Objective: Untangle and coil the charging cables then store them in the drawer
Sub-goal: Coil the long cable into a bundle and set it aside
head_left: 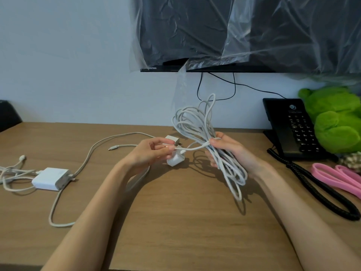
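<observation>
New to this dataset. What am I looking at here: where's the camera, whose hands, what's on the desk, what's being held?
No machine here: a person works with bare hands. The single picture comes from a wide-angle camera on their head, looking forward and down.

The right hand grips a white cable bundle of loose loops, raised off the wooden desk. The left hand pinches the cable end that runs out of that bundle.

Just behind the left hand sit small white adapters. Further left lie a flat white charger, a long loose cable and a small tangle of cables.

On the right are a black desk phone, a green plush toy and pink bands. A plastic-covered screen hangs on the wall.
</observation>
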